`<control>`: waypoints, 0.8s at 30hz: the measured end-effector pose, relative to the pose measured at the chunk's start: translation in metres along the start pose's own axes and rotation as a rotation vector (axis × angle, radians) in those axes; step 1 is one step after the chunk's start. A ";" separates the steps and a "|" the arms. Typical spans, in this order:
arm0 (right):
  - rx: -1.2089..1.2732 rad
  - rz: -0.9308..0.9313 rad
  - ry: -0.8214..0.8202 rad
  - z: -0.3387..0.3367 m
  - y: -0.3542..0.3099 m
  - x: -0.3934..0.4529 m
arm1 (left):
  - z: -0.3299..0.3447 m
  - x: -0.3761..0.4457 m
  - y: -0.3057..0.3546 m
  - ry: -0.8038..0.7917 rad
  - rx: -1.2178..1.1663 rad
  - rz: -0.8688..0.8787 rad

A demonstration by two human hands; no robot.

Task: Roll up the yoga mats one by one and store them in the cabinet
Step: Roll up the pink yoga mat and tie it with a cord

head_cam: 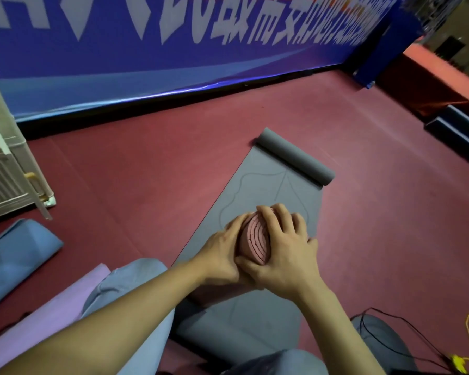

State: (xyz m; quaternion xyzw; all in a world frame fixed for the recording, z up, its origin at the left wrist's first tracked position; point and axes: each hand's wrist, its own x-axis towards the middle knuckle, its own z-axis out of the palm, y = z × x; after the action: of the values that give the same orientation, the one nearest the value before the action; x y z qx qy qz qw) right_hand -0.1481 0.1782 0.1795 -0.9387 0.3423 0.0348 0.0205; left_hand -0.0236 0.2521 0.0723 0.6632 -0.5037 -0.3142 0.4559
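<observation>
Hands first: the left hand and the right hand both clasp a rolled pink yoga mat from either side, fingers wrapped over it and thumbs meeting at its near edge. The roll stands on end, so its tight spiral of layers faces the camera between the two palms. Bare forearms reach in from the lower frame.

Under the roll lies a grey yoga mat, spread flat on the dark red floor — its far end is curled into a loose roll, and thin curved lines are drawn on its surface. The person's knees, in light blue trousers, flank the near end of the grey mat.

To the left, a lilac mat lies just beside the left knee, and a blue mat sits beyond it. A pale slatted cabinet stands at the left edge, near a blue banner with white lettering. Black and yellow cables trail at lower right.
</observation>
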 end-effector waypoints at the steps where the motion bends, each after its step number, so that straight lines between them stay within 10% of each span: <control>1: 0.030 -0.022 0.016 -0.004 -0.001 0.004 | -0.003 0.000 0.002 0.043 0.011 -0.002; 7: 0.015 -0.102 0.059 -0.007 -0.023 0.020 | -0.031 -0.010 0.002 0.056 0.007 -0.072; 10: -0.078 -0.086 0.047 0.010 -0.038 0.030 | -0.059 -0.025 -0.016 0.021 0.448 -0.185; 13: -0.123 -0.086 0.073 0.012 -0.047 0.043 | -0.092 -0.061 -0.066 0.370 0.448 -0.309; 16: -0.152 -0.114 0.064 0.012 -0.061 0.058 | -0.116 -0.103 -0.142 0.684 0.076 -0.639; 24: -0.204 -0.222 0.050 0.018 -0.124 0.094 | -0.093 -0.247 -0.336 0.533 0.187 -1.366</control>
State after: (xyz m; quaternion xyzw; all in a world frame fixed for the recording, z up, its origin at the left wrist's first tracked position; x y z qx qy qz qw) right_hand 0.0025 0.2140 0.1559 -0.9686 0.2314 0.0434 -0.0800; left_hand 0.1131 0.5402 -0.2118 0.9187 0.1244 -0.3123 0.2073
